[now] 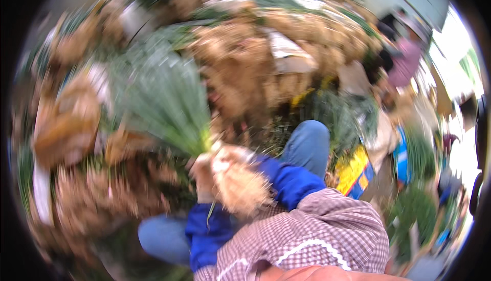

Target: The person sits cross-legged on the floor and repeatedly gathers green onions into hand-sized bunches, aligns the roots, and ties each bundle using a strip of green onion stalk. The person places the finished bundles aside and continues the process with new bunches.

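Both my hands grip one bunch of green onions at its pale stems, in the middle of the picture. The long green leaves (165, 100) fan out up and to the left. A tangle of tan roots (243, 189) points down toward my checked apron (307, 231). My left hand (203, 173) is around the left side of the stems, and my right hand (234, 156) is on their right side. Motion blur hides the exact place of the fingers.
Heaped rooted bunches (238, 70) lie beyond my knees, more (103, 192) at the left. A yellow and blue bag (353, 171) lies right of my knee (308, 143). A person in pink (406, 60) is at the upper right, among more bunches.
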`<action>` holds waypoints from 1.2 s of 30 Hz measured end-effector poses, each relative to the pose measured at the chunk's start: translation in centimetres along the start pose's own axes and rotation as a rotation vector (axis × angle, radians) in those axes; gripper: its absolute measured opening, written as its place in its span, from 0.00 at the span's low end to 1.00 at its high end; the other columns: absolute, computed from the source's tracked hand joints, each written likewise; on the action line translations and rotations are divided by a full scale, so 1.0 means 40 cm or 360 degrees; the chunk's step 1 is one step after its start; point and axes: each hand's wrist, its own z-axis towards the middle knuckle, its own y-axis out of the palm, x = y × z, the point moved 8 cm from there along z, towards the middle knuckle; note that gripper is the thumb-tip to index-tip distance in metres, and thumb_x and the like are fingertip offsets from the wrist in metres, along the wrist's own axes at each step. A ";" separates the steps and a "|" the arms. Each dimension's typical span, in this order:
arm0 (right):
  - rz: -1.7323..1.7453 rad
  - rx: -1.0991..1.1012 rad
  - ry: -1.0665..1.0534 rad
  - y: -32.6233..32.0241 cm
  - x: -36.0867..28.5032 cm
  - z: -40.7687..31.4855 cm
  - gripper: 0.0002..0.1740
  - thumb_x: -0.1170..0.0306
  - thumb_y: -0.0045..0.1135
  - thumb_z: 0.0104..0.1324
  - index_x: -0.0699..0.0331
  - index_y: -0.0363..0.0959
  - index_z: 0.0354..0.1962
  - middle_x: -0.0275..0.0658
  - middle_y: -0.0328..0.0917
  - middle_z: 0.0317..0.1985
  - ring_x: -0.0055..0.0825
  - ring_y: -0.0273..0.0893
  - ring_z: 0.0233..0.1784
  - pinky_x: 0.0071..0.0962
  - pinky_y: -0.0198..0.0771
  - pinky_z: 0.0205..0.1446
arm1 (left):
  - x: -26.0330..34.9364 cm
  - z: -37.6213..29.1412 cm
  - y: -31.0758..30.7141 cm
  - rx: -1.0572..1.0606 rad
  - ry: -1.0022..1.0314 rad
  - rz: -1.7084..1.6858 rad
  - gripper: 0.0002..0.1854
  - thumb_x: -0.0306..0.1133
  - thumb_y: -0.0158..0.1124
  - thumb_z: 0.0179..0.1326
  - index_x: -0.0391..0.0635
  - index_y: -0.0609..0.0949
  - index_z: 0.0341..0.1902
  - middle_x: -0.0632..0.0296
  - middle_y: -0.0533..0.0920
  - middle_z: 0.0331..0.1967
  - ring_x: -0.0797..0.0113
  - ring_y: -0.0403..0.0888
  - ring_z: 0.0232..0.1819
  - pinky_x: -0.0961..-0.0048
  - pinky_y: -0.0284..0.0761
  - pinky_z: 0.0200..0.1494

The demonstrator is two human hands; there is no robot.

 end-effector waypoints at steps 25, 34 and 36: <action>-0.2181 0.1168 -0.0054 -0.165 -0.086 0.038 0.16 0.61 0.49 0.69 0.66 0.76 0.37 0.43 0.81 0.30 0.36 0.77 0.34 0.35 0.72 0.42 | -0.025 -0.122 -0.125 0.1113 -0.0258 0.0482 0.22 0.52 0.63 0.58 0.43 0.79 0.39 0.57 0.80 0.25 0.62 0.78 0.24 0.66 0.79 0.27; -0.3540 0.1882 -0.0025 0.045 -0.283 -0.107 0.36 0.56 0.63 0.61 0.69 0.64 0.60 0.47 0.78 0.49 0.40 0.79 0.51 0.36 0.74 0.53 | -0.016 -0.111 -0.139 0.0990 -0.0225 0.0633 0.28 0.43 0.60 0.64 0.42 0.73 0.64 0.55 0.83 0.48 0.65 0.82 0.32 0.64 0.82 0.28; -0.2450 0.1328 0.0283 0.058 -0.175 -0.126 0.34 0.59 0.62 0.64 0.67 0.61 0.61 0.42 0.75 0.49 0.31 0.74 0.52 0.32 0.71 0.54 | -0.040 -0.072 -0.104 0.0754 -0.0296 0.0650 0.23 0.40 0.60 0.64 0.37 0.76 0.58 0.55 0.83 0.44 0.65 0.82 0.35 0.65 0.82 0.34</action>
